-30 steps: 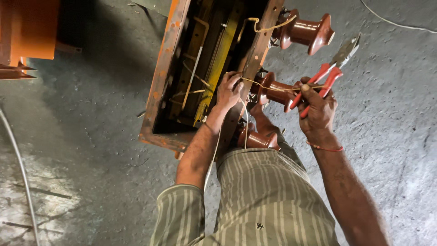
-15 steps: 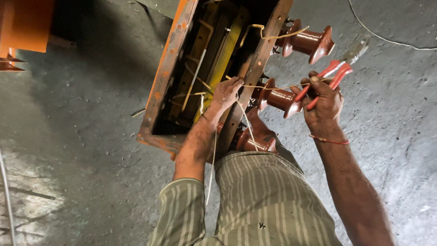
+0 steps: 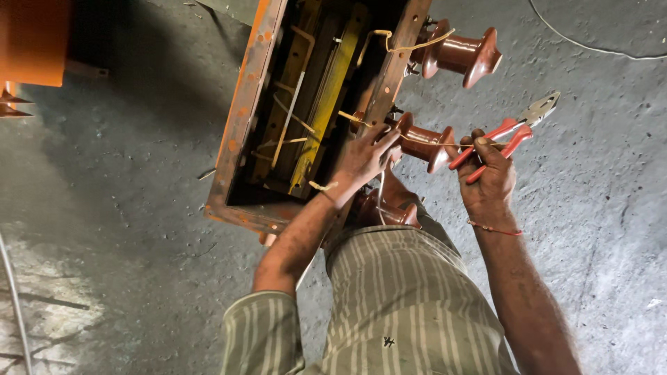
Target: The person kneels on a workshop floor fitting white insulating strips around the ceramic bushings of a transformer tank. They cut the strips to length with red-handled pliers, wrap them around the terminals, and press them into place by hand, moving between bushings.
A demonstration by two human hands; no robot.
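An open orange metal tank [image 3: 240, 132] stands on the concrete floor, with yellowish windings and straps [image 3: 326, 97] inside. Brown ribbed insulators stick out of its right wall: an upper one [image 3: 462, 55], a middle one [image 3: 424, 142] and a lower one [image 3: 379, 212]. My left hand [image 3: 365, 156] rests on the tank's rim by the middle insulator, fingers on a thin wire [image 3: 354, 119]. My right hand [image 3: 490, 177] grips red-handled pliers [image 3: 517, 128], jaws pointing up and right, and touches the middle insulator's outer end.
Another orange object [image 3: 31, 42] sits at the top left. A thin cable [image 3: 590, 48] lies on the grey floor at the top right. My striped shirt [image 3: 403, 305] fills the bottom middle.
The view has shifted slightly, so the tank sits further right. My left hand has slid along the rim nearer the middle insulator. My right hand still holds the pliers beside it.
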